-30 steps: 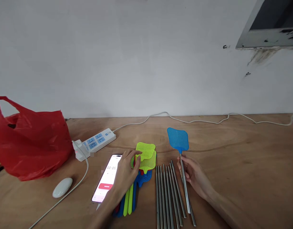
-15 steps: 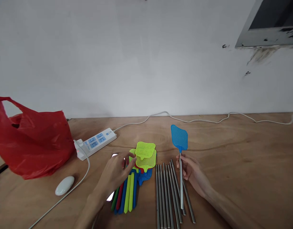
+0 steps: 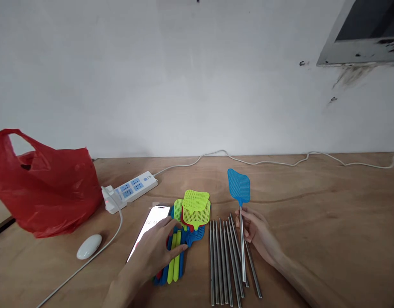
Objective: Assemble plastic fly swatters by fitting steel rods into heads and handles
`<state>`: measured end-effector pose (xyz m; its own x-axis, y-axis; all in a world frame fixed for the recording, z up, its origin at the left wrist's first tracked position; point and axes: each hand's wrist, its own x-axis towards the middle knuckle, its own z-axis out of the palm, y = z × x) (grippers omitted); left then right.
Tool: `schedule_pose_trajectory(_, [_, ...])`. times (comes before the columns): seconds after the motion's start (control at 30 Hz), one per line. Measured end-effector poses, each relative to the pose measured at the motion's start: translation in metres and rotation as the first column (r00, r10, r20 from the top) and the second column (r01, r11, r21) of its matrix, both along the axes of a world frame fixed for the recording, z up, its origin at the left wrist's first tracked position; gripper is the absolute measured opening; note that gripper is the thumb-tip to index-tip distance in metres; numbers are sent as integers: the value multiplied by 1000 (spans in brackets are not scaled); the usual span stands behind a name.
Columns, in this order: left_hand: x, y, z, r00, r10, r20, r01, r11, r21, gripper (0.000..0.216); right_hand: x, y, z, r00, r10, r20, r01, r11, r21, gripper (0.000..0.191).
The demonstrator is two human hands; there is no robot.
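Upright in my right hand is a fly swatter with a blue mesh head on a metal rod; the fingers pinch the rod just below the head. My left hand is over the coloured handles, thumb and fingers apart, holding nothing I can see. Beneath it lie blue, red and yellow-green plastic handles, partly hidden by the hand. Beyond them is a stack of swatter heads, yellow-green on top, with red and blue ones under. Several loose metal rods lie side by side between my hands.
A phone with a lit screen lies partly under my left hand. Left of it are a white power strip, a white oval object, a cable and a red plastic bag. A white cord runs along the wall.
My left hand has moved from the swatter heads down over the handles, uncovering more of the phone. The right hand still holds the blue swatter, almost unmoved.
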<state>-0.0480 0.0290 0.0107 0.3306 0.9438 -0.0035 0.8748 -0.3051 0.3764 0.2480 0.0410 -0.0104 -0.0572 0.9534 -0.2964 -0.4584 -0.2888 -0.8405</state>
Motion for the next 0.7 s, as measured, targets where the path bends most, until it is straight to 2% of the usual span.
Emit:
schedule_pose_trajectory(0.3, [10, 3, -2, 996, -87, -8, 87, 996, 22, 35, -1, -1, 1, 1000, -2, -8, 2, 1000, 10, 40])
schedule_pose_trajectory(0.43, [14, -1, -3, 988, -136, 67, 131, 988, 82, 37, -2, -3, 3, 1000, -9, -21, 10, 1000, 10, 40])
schedule_pose_trajectory(0.53, [18, -8, -2, 976, -178, 129, 164, 981, 106, 30, -3, -3, 4, 999, -15, -36, 15, 1000, 5, 41])
schedule_pose_trajectory(0.63, [23, -14, -1, 961, -202, 190, 192, 979, 71, 20, -3, -3, 5, 998, -18, -55, 18, 1000, -7, 40])
schedule_pose_trajectory(0.7, [28, -17, -2, 950, -176, 259, 174, 984, 31, 18, -3, -3, 5, 997, -20, -73, 19, 1000, -14, 39])
